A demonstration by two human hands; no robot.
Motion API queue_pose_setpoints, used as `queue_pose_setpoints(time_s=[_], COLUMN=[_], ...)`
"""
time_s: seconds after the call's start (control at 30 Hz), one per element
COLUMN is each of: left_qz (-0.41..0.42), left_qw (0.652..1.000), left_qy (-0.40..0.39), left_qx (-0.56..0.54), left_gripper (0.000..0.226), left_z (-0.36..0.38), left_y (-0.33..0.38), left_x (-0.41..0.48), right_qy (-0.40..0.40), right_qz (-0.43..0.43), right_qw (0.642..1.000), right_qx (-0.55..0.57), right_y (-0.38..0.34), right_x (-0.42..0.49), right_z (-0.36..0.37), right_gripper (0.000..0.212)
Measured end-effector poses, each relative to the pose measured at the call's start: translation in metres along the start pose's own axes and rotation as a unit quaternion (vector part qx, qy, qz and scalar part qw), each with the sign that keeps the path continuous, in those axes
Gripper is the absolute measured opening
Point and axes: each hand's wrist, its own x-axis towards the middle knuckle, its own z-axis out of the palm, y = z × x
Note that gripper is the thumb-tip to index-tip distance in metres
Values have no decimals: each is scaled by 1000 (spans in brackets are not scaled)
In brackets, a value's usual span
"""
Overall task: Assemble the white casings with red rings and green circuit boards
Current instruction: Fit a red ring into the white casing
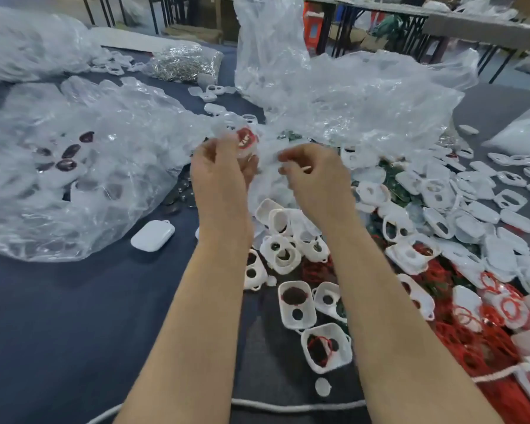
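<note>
The white casing (246, 149) is a thin moulded plastic shell. It looks light, stiff and fairly smooth, and would likely flex or slip if squeezed across its open face, so the rim edges are the safest place to take it. The red ring (247, 136) seated in it looks soft and springy, apt to pop out unless pressed evenly. The left hand (220, 169) has its fingers (210, 151) curled round the casing, which sits just beyond the fingertips, raised above the surface (58, 316). The right hand (315, 172) hovers just beside it, fingers bunched together; blur hides whether they pinch anything. Below both hands lie loose casings (297, 304), with green circuit boards (395, 182) beyond the right fingers.
</note>
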Motion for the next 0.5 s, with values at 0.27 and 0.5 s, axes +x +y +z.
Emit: queue_pose_setpoints(time_s=[0.27, 0.5], left_qz=[99, 83], left_qw=[988, 993], left_qy=[112, 69], left_qx=[35, 57], left_gripper=[22, 27], left_z=[-37, -37], left_y=[48, 28], left_x=[23, 21], right_qy=[-175, -90], right_qz=[-143, -23], right_qw=[904, 986], right_qx=[-363, -138], right_y=[-26, -21], right_x=[-6, -1], right_z=[110, 86], right_gripper=[21, 18])
